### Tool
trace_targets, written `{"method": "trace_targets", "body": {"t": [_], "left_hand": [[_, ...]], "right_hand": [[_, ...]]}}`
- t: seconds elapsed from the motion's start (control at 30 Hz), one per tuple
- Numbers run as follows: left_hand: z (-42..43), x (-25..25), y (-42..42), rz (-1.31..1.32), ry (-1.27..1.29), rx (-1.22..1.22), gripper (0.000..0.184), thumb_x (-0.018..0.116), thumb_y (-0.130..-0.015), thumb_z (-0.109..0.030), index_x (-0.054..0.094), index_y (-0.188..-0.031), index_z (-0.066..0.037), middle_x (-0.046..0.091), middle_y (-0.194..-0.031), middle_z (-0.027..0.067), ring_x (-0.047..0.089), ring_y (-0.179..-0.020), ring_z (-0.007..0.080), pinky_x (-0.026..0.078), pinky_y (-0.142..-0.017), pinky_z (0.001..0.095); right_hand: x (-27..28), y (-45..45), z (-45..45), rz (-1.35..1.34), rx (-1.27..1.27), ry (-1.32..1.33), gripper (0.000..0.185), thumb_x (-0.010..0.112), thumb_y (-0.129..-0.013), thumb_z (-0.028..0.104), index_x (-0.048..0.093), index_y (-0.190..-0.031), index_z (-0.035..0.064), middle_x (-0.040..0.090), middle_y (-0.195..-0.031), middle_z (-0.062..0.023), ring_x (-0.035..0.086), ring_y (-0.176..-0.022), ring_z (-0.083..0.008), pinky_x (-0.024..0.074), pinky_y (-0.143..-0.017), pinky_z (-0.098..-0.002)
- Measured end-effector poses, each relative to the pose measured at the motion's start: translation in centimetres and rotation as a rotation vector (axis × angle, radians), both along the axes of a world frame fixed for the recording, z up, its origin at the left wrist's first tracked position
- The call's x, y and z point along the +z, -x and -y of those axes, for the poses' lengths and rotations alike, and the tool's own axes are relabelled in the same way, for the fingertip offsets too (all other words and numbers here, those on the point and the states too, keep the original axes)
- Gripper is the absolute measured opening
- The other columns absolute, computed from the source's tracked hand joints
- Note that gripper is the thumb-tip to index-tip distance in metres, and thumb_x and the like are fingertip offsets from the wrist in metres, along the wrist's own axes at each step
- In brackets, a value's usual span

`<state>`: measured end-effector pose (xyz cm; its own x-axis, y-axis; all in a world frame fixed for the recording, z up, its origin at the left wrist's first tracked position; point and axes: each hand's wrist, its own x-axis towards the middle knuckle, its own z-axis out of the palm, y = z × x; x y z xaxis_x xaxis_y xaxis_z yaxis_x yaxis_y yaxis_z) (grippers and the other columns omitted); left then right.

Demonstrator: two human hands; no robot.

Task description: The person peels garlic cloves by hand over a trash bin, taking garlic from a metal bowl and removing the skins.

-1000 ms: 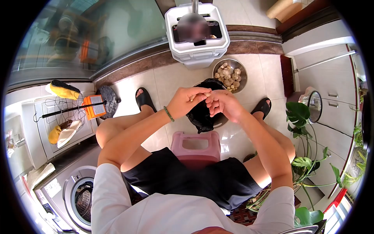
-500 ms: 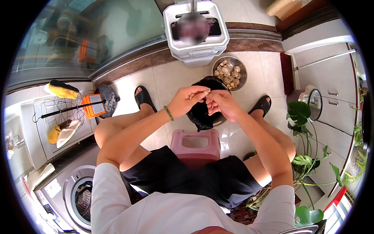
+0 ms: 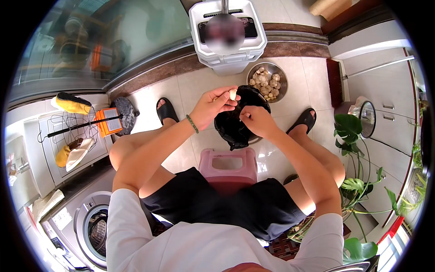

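Your left hand (image 3: 214, 105): nearly closed, small pale oval clove (image 3: 233, 94) pinched at its fingertips; your right hand (image 3: 257, 120): curled by black bag-lined round bin (image 3: 232, 132), grasp unclear

bright daylight, glare on floor tiles (image 3: 267, 165), fisheye-curved edges, blurred round patch (image 3: 224, 34).

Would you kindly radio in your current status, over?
Left hand pinching pale garlic clove. Right hand over black bag, grip unclear. Garlic bowl beyond, no obstruction visible.
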<state>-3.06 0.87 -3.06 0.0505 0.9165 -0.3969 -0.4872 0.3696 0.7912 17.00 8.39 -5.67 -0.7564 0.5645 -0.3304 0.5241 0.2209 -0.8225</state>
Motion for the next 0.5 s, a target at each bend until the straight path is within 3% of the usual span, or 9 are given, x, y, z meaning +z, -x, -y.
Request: {"method": "trace_targets", "body": {"t": [0.03,0.17,0.27,0.5], "left_hand": [[0.0,-0.1,0.0,-0.014,-0.007,-0.017,0.037,0.047,-0.102,-0.021,0.05,-0.134,-0.004,0.062,-0.117,0.0091,0.06,-0.101,0.0136,0.051,-0.091,0.0302],[0.2,0.1,-0.1,-0.054,-0.017,-0.067,0.038,0.047,-0.102,-0.021,0.049,-0.135,-0.003,0.063,-0.111,0.0071,0.059,-0.096,0.0109,0.051,-0.088,0.0285],[0.5,-0.2,-0.5,-0.099,-0.014,-0.106,0.035,0.045,-0.102,-0.018,0.052,-0.133,-0.002,0.064,-0.108,0.0056,0.06,-0.092,0.0104,0.052,-0.085,0.0274],[0.7,-0.8,-1.3,-0.256,-0.095,-0.144,0.037,0.05,-0.1,-0.016,0.051,-0.134,0.0,0.063,-0.107,0.0028,0.059,-0.086,0.009,0.051,-0.081,0.023]], "right_hand": [[0.1,0.1,0.1,-0.038,-0.037,-0.098,0.018,0.063,-0.082,0.015,0.066,-0.091,-0.001,0.065,-0.076,-0.0101,0.061,-0.061,-0.0188,0.0478,-0.059,-0.0299],[2.0,1.0,-0.5,-0.212,-0.215,-0.012,0.014,0.062,-0.082,0.008,0.066,-0.092,-0.001,0.066,-0.077,-0.0087,0.061,-0.061,-0.0157,0.0476,-0.058,-0.0279],[2.9,1.2,-0.8,-0.427,-0.314,0.088,0.011,0.063,-0.083,0.004,0.066,-0.091,-0.0019,0.065,-0.073,-0.0042,0.057,-0.06,-0.0071,0.0445,-0.054,-0.0236],[2.3,1.2,-0.8,-0.35,-0.317,0.137,0.008,0.066,-0.082,0.005,0.066,-0.08,-0.0026,0.061,-0.066,-0.0038,0.052,-0.058,-0.0045,0.0415,-0.053,-0.022]]}}
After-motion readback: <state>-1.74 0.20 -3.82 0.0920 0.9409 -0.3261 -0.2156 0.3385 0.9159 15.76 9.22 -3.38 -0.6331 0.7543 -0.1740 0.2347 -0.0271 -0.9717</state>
